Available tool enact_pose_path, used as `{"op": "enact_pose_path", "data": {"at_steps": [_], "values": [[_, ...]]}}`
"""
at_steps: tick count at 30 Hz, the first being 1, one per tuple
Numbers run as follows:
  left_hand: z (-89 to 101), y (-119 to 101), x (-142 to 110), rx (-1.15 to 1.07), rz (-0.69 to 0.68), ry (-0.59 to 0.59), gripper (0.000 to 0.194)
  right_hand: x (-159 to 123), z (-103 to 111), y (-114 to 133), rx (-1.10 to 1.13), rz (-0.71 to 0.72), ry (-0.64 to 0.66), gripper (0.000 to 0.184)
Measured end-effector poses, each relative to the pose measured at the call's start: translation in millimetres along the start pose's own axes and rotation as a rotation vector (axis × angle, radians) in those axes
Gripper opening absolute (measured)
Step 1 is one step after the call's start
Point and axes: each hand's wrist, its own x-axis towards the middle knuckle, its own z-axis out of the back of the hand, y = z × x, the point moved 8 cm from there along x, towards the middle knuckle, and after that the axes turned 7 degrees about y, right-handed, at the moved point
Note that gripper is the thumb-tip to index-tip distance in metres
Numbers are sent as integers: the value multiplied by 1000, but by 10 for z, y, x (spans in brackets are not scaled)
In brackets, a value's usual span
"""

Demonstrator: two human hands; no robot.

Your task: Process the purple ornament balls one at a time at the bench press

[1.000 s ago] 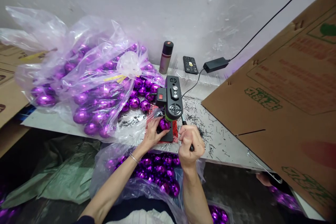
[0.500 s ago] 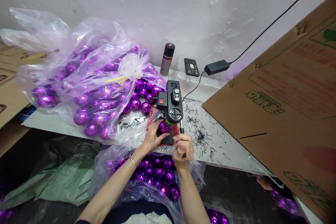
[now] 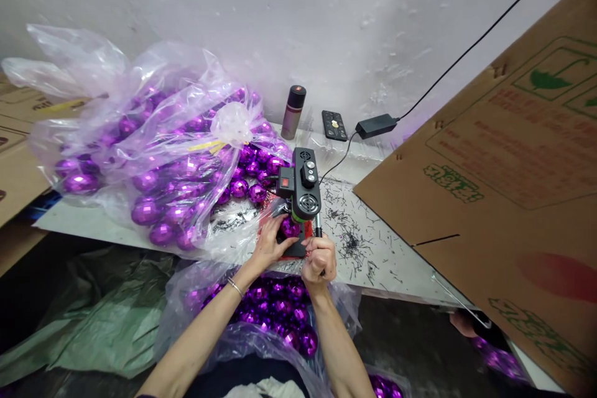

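My left hand point(image 3: 269, 242) has its thumb and fingers around a shiny purple faceted ball point(image 3: 290, 227), holding it under the head of a small black press machine point(image 3: 305, 189). The ball sits over the machine's dark base plate point(image 3: 295, 249), which rests on something red. My right hand point(image 3: 319, 260) is closed around the press lever point(image 3: 318, 227), just right of the base; most of the grip is hidden in my fist. More purple balls point(image 3: 282, 308) lie in an open plastic bag at my lap.
A large clear bag point(image 3: 177, 168) of purple balls covers the table's left side. Behind the machine stand a spray can point(image 3: 293, 113), a phone point(image 3: 334, 125) and a power adapter point(image 3: 375, 126). Dark thin scraps point(image 3: 354, 242) litter the tabletop. A big cardboard box point(image 3: 494, 199) leans in from the right.
My right hand has pulled the lever down and toward me, slightly left. My left hand keeps the ball under the press head. The view has shifted slightly.
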Motion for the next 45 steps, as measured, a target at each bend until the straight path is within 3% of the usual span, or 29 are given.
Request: {"op": "enact_pose_path", "data": {"at_steps": [7,10,15,19,23,25,27,30,32,34,37,40,42,45], "values": [[-4,16,-4,14,-19,-36,61,-59,-60,8,-5,37,-4,36],[-4,20,17,0,-14,-36,62,82,-3,109,36,29,5,36],[33,5,-15,-51,12,-42,62,616,155,236,97,-269,62,36],[170,-61,-421,-24,-9,-92,61,815,203,365,105,-269,93,40],[246,-170,-958,66,-54,72,67,696,181,377,80,-195,90,38],[322,-215,-1049,87,-60,143,73,627,167,363,61,-185,81,38],[492,-242,-923,102,-47,119,68,588,160,352,54,-183,68,38],[882,-186,-410,156,80,-61,50,572,151,352,65,-169,61,38],[1121,-51,-25,239,305,-162,48,569,145,355,74,-156,66,37],[1212,49,307,359,499,-115,47,563,143,356,75,-148,70,37],[1204,118,601,462,672,-21,50,548,143,349,78,-145,68,37],[1076,139,729,417,680,12,51,531,137,338,95,-146,69,37],[964,188,763,258,665,3,46,524,134,331,97,-148,76,36],[828,308,756,-156,668,-57,38,527,136,334,83,-139,81,36]]}}
